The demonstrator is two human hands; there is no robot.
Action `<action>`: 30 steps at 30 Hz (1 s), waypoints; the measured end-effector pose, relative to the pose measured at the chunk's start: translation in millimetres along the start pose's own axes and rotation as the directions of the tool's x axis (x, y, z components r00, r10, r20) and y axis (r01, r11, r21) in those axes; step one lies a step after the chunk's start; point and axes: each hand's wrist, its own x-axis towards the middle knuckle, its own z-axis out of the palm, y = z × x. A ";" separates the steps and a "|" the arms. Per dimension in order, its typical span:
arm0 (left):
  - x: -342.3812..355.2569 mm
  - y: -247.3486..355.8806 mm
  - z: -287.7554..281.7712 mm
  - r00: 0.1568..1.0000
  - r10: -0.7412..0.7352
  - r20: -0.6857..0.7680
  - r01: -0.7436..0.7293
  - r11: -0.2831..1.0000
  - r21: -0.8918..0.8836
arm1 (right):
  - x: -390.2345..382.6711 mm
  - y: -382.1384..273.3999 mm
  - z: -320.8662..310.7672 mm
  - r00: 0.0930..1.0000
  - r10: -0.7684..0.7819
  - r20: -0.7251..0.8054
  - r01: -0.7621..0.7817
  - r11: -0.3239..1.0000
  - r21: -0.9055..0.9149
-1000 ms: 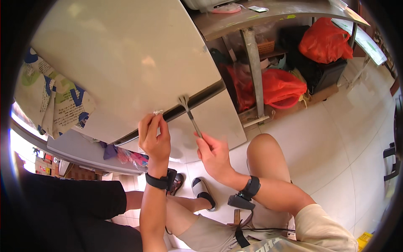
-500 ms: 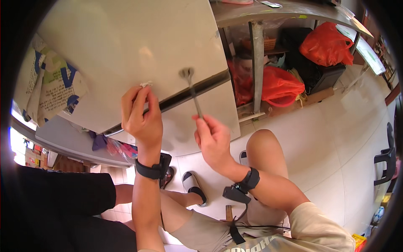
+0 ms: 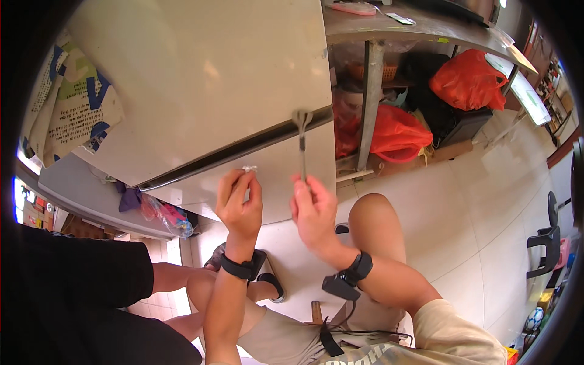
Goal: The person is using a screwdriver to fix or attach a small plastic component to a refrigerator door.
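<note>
The right hand [image 3: 313, 210] is closing around the near end of a wrench [image 3: 302, 143], whose forked far end is sitting on the dark seam [image 3: 237, 149] between the two pale panels of a large cabinet [image 3: 201, 79]. The left hand [image 3: 240, 201] is pinching a small white scrap [image 3: 249, 168] between its fingertips, just left of the wrench and close against the lower panel; what the scrap is cannot be told. The two hands are near each other but are not touching. Judged from this, the step in hand is working the tool at a fitting on the seam, and the next move is calling for steady leverage on the handle while the left hand is keeping its piece clear of the tool's swing. The person is sitting on a pale tiled floor [image 3: 486, 201], knees bent, with a black band on each wrist. To the right, a grey desk [image 3: 420, 27] on a post is sheltering red bags [image 3: 395, 131] and a black box [image 3: 462, 125]. Printed paper [image 3: 67, 109] is lying at the far left, and a black chair [image 3: 544, 240] is standing at the right edge.
</note>
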 end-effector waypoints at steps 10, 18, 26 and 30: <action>-18.3 -11.8 1.2 0.999 -0.042 0.011 0.043 0.998 -0.037 | -3.0 -1.6 1.3 0.999 0.005 0.040 -0.004 1.000 -0.021; -24.1 -17.9 -0.6 0.993 -0.116 0.036 0.118 0.991 -0.063 | 20.4 -30.1 3.5 0.997 -0.071 0.006 0.070 0.996 0.050; -33.6 -17.2 0.6 0.991 -0.127 0.052 0.131 0.988 -0.079 | 22.8 -33.6 7.4 1.000 -0.023 0.004 0.023 0.998 0.064; -29.0 -10.6 -0.4 0.993 -0.109 0.047 0.112 0.992 -0.064 | 14.6 -10.4 -3.7 0.998 -0.047 0.039 0.047 0.999 0.008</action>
